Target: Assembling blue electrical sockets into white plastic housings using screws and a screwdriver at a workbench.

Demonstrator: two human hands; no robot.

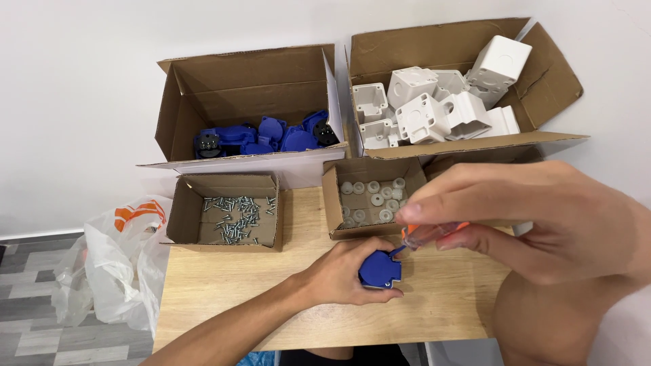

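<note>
Two hands working a blue socket part on the wooden surface [224,298].
Right hand [542,217], grip closed on orange-handled screwdriver [430,234], at 3 o'clock; left hand [339,274], grip closed around blue socket part [380,270], centre; screw box [227,211] at 10 o'clock.

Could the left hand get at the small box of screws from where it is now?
Probably yes: the box of screws lies open-topped just beyond the left hand, with bare table between. But that hand is holding a blue part.
</note>
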